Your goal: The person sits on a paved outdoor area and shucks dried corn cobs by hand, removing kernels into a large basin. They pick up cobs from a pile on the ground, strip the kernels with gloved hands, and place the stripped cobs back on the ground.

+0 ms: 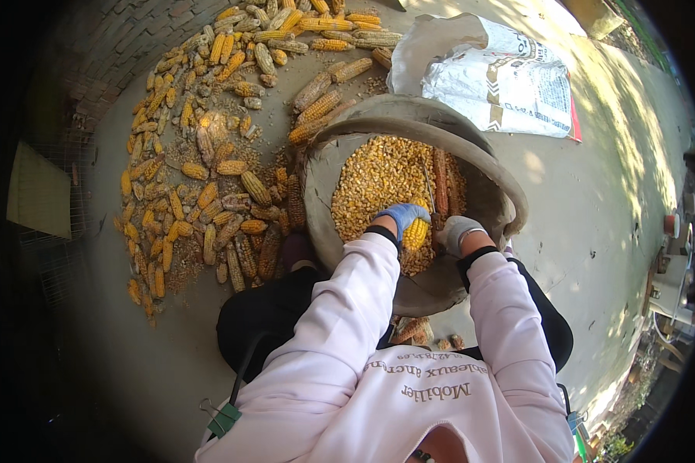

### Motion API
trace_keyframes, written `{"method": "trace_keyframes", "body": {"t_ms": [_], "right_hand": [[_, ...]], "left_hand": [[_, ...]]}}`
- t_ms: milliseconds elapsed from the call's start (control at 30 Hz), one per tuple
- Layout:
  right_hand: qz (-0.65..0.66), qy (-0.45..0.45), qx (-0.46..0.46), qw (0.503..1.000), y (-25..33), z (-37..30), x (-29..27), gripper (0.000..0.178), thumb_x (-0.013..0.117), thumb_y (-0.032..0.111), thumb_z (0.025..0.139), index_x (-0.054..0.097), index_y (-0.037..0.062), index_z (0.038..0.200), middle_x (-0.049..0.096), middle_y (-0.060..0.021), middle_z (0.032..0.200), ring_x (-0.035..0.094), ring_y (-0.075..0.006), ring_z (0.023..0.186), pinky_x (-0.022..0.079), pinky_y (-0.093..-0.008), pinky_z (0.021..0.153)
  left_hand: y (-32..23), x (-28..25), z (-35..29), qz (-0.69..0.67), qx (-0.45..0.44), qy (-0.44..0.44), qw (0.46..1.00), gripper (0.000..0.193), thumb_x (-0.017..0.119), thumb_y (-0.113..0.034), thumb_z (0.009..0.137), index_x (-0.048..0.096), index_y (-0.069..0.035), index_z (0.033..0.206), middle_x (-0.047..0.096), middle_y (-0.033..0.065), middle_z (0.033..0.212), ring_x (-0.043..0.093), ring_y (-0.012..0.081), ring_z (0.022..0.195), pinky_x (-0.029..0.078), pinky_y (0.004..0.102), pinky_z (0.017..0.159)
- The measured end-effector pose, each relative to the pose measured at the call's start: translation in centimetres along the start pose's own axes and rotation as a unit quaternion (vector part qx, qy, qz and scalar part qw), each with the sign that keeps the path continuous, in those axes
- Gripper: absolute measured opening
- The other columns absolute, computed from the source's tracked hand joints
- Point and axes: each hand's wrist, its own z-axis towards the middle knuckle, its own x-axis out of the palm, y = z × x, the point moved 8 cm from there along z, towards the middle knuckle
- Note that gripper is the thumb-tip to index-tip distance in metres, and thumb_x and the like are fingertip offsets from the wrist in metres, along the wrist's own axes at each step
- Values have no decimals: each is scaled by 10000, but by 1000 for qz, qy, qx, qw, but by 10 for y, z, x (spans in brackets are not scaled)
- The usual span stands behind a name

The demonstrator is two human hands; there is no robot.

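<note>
While the left hand [401, 219] curls its gloved fingers around a yellow cob [415, 236] inside the basket [321, 225], the right hand [462, 233] rests just to the cob's right. The left is the nearer, its fingers over the cob's far part; the long axis runs roughly toward the person, above loose kernels [377, 176]. The cob looks bright, its visible rows full; what the right fingers hold, I cannot tell

1. A crumpled white sack [510, 85] lies on the grey floor [579, 231].
2. Brickwork [123, 48] runs along the upper left.
3. A pale panel [38, 191] shows in front of wire mesh [78, 174], far left.
</note>
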Motion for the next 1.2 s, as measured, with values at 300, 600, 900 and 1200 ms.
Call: {"method": "trace_keyframes", "body": {"t_ms": [300,600,900,1200], "right_hand": [[153,-9,168,974,-34,77,50,411,562,385,772,654,70,1020,619,-176,1057,589,-316,1011,474,-389,836],[499,-134,82,852,-30,35,24,334,540,202,833,550,-27,1075,607,-168,845,611,-263,760,500,-331,676],[708,-130,12,694,-15,-72,-17,561,682,113,751,456,-34,1243,548,-1,815,502,-72,622,421,-202,556],[451,-194,63,869,-19,-140,-23,584,680,156,732,467,18,1258,615,-55,830,580,-128,672,473,-248,602]], "left_hand": [[-8,-20,7,-383,35,-172,907,514,745,-244,613,581,73,983,608,146,938,574,240,795,455,342,748],[-38,-78,2,-122,77,-334,931,711,708,-332,700,417,23,1242,506,255,1224,546,342,1092,416,377,945],[-47,-22,26,54,110,-79,989,569,747,-334,635,607,48,1033,644,175,951,630,269,872,482,358,763],[-19,24,17,-716,134,22,685,621,440,-641,798,531,-72,1027,591,127,824,589,257,666,515,365,603]]}}
